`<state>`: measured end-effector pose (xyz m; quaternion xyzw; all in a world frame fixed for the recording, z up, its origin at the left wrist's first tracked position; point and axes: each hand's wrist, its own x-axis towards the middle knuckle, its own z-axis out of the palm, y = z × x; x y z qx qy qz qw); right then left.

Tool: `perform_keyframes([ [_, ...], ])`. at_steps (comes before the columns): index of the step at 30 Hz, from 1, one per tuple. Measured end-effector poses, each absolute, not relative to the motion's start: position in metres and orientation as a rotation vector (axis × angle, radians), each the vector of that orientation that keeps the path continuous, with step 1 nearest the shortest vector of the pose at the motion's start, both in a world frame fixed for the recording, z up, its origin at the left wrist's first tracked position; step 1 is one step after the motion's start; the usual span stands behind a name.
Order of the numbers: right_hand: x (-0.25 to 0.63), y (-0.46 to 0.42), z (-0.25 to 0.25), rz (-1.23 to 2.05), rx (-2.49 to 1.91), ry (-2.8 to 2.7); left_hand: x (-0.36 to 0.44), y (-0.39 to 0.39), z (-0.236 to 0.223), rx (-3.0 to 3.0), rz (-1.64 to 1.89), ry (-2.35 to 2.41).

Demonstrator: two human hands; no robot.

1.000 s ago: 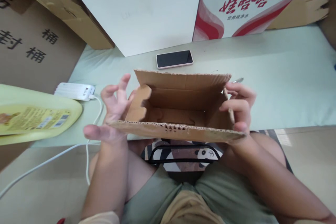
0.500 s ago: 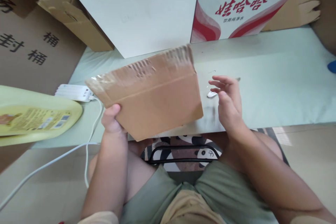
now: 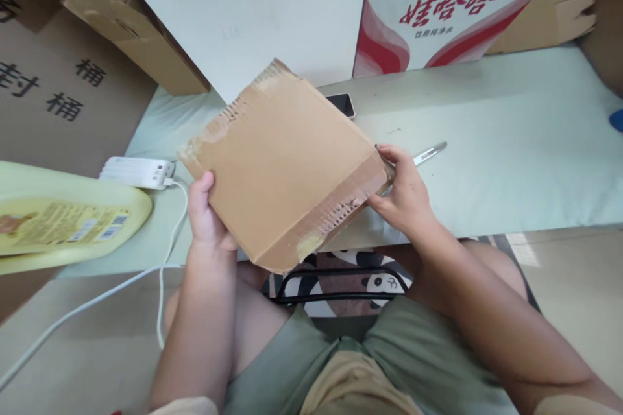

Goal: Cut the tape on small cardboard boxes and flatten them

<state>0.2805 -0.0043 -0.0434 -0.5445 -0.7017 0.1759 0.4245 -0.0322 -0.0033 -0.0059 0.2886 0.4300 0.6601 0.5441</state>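
A flat brown cardboard box (image 3: 287,162) is tilted above the table edge, its torn, tape-marked flaps at the upper left and lower right. My left hand (image 3: 207,217) grips its left side, thumb on the near face and the other fingers hidden behind. At the right corner, my right hand (image 3: 403,191) pinches the flap between thumb and fingers. Behind that hand a silver blade-like tool (image 3: 431,152) lies on the table, partly covered. A small device with a dark screen (image 3: 343,105) shows past the box's upper edge.
White cartons (image 3: 263,19) and a red-and-white carton (image 3: 433,19) line the back of the pale green tabletop (image 3: 511,149). On the left are a yellow bottle (image 3: 73,214), a white power bank (image 3: 139,172) with its cable (image 3: 170,253), and brown cartons (image 3: 43,78).
The cardboard box has turned, bringing another flap to the lower right. My right hand, previously apart from it, has moved left and taken hold of its right corner. The dark-screened device has come into view.
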Motion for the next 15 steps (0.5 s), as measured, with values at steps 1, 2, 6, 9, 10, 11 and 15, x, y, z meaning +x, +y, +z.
perform_keyframes([
  [1,0.281,-0.005,-0.044,0.409,-1.406,-1.73,-0.031,-0.005,-0.005,0.693,1.538,1.015],
  [2,0.281,-0.006,-0.045,0.374,-1.448,-1.711,-0.03,-0.006,-0.005,0.7,1.511,1.008],
  [6,0.282,-0.009,-0.042,0.237,-1.554,-1.663,-0.026,-0.008,-0.005,0.716,1.41,0.991],
  [9,0.283,-0.008,-0.038,0.229,-1.524,-1.636,-0.026,-0.008,-0.007,0.709,1.407,0.997],
  [10,0.283,-0.007,-0.037,0.267,-1.483,-1.631,-0.027,-0.007,-0.007,0.693,1.43,1.01],
  [11,0.284,-0.006,-0.035,0.323,-1.43,-1.622,-0.028,-0.006,-0.008,0.671,1.461,1.028],
  [15,0.288,-0.002,-0.03,0.392,-1.293,-1.448,-0.034,-0.002,-0.013,0.631,1.609,1.063],
])
